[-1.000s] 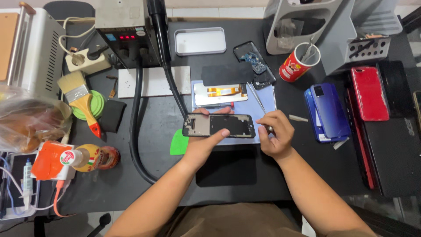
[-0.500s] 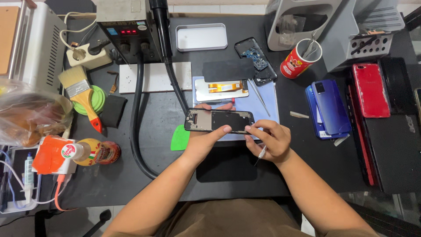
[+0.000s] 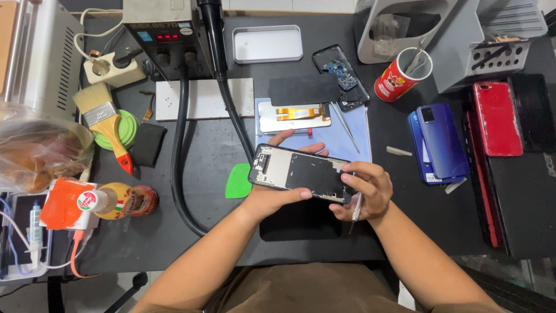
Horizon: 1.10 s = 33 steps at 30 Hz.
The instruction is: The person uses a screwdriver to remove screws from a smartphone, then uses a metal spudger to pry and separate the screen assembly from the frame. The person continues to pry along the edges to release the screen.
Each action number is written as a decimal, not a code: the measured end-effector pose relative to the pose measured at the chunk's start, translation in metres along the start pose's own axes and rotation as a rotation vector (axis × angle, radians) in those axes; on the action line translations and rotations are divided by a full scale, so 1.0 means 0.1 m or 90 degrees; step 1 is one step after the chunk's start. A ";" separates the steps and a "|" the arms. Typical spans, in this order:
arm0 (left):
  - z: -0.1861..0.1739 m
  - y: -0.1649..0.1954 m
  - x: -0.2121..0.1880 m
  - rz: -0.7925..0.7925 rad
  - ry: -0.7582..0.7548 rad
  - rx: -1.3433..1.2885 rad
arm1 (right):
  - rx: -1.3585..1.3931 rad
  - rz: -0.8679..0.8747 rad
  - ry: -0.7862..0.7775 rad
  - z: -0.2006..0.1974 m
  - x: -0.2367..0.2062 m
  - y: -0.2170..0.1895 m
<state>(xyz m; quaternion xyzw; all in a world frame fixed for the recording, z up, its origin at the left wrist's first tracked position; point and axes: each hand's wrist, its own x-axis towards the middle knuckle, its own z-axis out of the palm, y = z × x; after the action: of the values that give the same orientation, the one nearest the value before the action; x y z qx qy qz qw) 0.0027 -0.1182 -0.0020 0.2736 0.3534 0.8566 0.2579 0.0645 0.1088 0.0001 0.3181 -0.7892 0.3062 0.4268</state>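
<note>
An opened black phone frame (image 3: 298, 173) is lifted off the dark mat, inner side up, tilted. My left hand (image 3: 275, 197) cradles it from beneath, thumb on its near edge and fingertips showing past the far edge. My right hand (image 3: 365, 191) pinches the frame's right end and also holds a thin metal tool (image 3: 354, 211) that points down toward me. A detached screen with an orange flex cable (image 3: 294, 116) lies on the pale blue mat (image 3: 353, 136) just beyond, and a green triangular pick (image 3: 237, 181) rests left of the frame.
A hot-air station (image 3: 168, 35) with a black hose (image 3: 179, 174) stands at the back left. Near it lie a brush (image 3: 107, 124), a power strip (image 3: 113, 69) and a bottle (image 3: 124, 201). Blue phones (image 3: 440, 142), a red phone (image 3: 497, 119), a red cup (image 3: 399, 75) and a metal tray (image 3: 267, 43) sit around the workspace.
The phone frame has been picked up off the mat and brought nearer to me, tilted. My right hand moved from its top right corner to gripping its right end.
</note>
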 end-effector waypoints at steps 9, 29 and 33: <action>0.02 0.02 -0.01 0.013 0.013 0.014 | -0.049 -0.019 -0.023 -0.04 0.00 -0.03; -0.15 -0.33 0.03 -0.048 0.204 0.120 | 0.051 0.481 0.019 0.02 0.02 -0.05; -0.18 -0.34 0.05 -0.046 0.201 0.127 | 0.267 0.646 0.062 0.09 -0.08 0.08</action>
<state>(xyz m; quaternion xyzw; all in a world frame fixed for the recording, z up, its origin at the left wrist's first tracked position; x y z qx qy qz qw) -0.0039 -0.1019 -0.0368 0.1467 0.4821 0.8399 0.2015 0.0571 0.1087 -0.0126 -0.0384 -0.7450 0.6385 0.1893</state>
